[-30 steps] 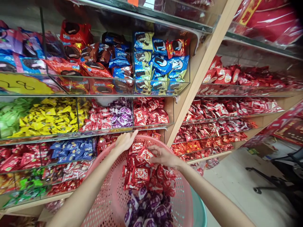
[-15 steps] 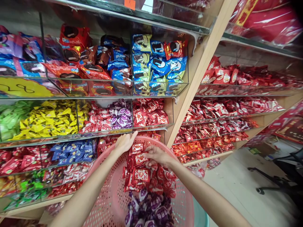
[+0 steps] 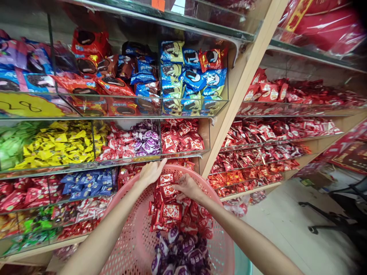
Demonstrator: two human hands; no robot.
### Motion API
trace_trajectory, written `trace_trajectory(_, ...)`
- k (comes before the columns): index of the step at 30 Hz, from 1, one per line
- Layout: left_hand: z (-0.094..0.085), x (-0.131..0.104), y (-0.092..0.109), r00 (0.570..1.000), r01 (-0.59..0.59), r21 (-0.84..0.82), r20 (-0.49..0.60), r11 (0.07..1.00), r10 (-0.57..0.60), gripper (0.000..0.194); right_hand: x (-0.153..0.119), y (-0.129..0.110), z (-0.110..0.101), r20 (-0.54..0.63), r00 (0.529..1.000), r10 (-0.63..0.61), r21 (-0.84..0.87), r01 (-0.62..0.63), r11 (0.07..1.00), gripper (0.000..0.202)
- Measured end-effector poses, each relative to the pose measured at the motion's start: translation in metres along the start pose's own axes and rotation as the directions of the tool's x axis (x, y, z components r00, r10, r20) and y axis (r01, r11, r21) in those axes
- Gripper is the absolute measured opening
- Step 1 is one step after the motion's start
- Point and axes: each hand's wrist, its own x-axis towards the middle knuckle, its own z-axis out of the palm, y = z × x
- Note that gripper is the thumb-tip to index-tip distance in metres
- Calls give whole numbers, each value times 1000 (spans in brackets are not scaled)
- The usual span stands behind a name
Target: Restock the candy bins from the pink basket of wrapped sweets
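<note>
A pink perforated plastic basket stands in front of me. My left hand is closed over its far rim, the thumb lying along the top. Inside, small red candy packets with white and gold print lie in a heap, and purple-and-white wrapped candies are piled nearer to me. Over the red packets, towards the right side of the basket, my right hand has its fingers curled inward and its thumb pointing left, close to a packet. What those fingers hold, if anything, is hidden.
Shelf bins hold yellow packets, blue packets and sandwich cookie packs. A wooden upright divides them from red-packet shelves. A teal tub shows beneath the basket; a black chair base stands on the floor at right.
My right hand has shifted slightly up and its fingers have curled in more. My left hand and the candies in the basket look the same.
</note>
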Motion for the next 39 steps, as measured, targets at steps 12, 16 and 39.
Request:
trace_trajectory(12, 1, 0, -1, 1000, -13, -1, -3, 1000, 13, 80, -25, -4, 3, 9, 932, -363, -689, 269, 673, 49)
trace_trajectory(16, 1, 0, -1, 1000, -5, 1, -3, 1000, 5, 79, -31, -9, 12, 37, 920, -390, -766, 277, 581, 48)
trace_trajectory(39, 6, 2, -5, 1000, -28, -17, -13, 999, 28, 77, -36, -12, 21, 30, 905, -424, -898, 211, 386, 46)
